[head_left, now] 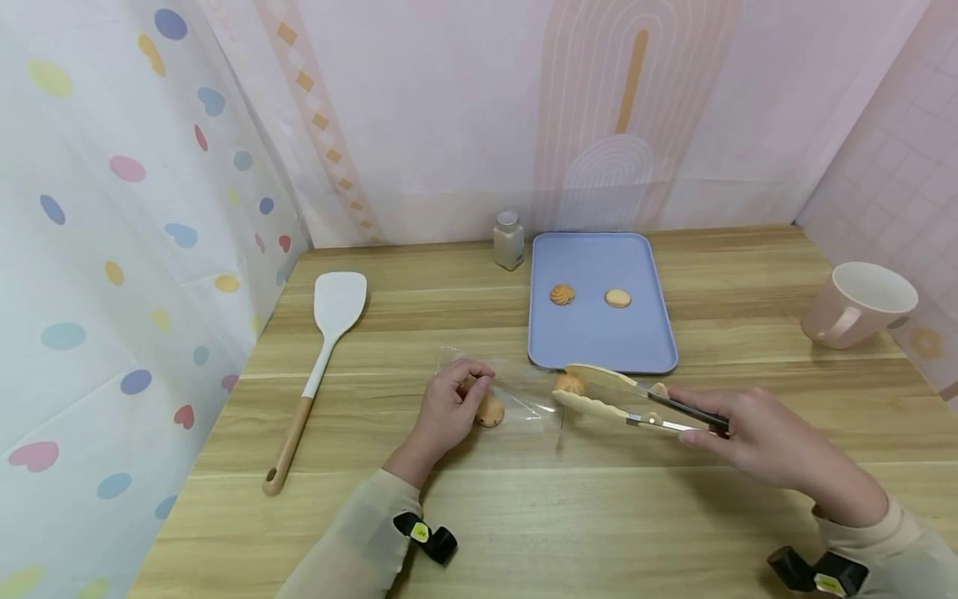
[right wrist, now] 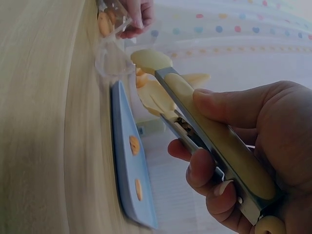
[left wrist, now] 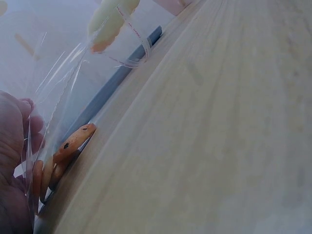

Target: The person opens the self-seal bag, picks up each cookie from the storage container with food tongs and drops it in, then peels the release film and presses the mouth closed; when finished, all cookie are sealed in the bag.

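Observation:
My left hand (head_left: pixel 449 408) pinches a clear plastic bag (head_left: pixel 524 395) that lies on the table. Inside the bag are several cookies (left wrist: pixel 70 145), packed at its closed end beside the hand. With my right hand (head_left: pixel 778 441) I grip a pair of tongs (head_left: pixel 595 406) with cream scalloped tips. Between those tips is a round cookie (head_left: pixel 570 383), held at the bag's mouth. Just behind, a blue tray (head_left: pixel 599 337) bears a swirled cookie (head_left: pixel 561 294) and a smooth oval one (head_left: pixel 617 298).
To the left lies a white spatula (head_left: pixel 339 304) with a wooden handle. A small capped jar (head_left: pixel 509 241) stands left of the tray, near the back curtain. At the right edge is a pink mug (head_left: pixel 856 308). Curtains enclose the wooden table (head_left: pixel 584 532) at the back and sides.

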A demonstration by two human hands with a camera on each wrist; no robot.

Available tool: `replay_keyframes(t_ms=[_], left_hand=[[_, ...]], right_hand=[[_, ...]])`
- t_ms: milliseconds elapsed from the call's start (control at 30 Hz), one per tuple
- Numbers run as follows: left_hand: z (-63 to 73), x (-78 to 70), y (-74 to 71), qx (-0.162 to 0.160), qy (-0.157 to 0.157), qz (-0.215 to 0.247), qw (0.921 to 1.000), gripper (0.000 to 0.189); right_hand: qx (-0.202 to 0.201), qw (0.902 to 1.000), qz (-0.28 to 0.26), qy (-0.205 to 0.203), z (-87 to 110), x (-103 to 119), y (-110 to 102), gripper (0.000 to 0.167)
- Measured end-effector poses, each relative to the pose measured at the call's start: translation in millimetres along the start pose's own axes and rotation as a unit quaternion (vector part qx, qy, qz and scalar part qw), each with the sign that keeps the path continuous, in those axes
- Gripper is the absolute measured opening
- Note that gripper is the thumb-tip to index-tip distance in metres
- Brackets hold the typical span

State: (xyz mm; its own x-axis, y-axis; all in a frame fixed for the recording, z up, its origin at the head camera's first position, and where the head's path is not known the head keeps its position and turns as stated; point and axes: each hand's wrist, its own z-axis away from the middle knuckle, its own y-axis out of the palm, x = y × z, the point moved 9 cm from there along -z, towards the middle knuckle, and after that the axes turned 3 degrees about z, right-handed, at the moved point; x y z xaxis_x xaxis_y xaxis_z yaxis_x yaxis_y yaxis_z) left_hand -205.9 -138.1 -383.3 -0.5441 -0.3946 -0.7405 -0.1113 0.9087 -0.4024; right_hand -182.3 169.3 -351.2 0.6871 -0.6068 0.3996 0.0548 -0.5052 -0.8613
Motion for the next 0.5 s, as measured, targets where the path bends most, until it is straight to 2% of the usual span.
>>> replay_keyframes(t_ms=[233, 333, 500], left_hand=[[4.6, 32.2, 5.1, -0.004, -0.010, -0.004, 0.9999, 0.008], [5.1, 37.0, 4.8, -0.003, -0.008, 0.000, 1.0000, 0.008], [5.1, 37.1, 4.1, 0.001, -0.006, -0.001, 1.0000, 0.008]], right_hand=[[0.007, 0.9999, -0.010, -0.011, -2.4, 8, 3, 0.045], [0.014, 0.9996, -0.012, -0.020, -2.5, 12, 5, 0.045], [0.040, 0.9987, -0.026, -0.019, -4.6, 16, 13, 0.046]])
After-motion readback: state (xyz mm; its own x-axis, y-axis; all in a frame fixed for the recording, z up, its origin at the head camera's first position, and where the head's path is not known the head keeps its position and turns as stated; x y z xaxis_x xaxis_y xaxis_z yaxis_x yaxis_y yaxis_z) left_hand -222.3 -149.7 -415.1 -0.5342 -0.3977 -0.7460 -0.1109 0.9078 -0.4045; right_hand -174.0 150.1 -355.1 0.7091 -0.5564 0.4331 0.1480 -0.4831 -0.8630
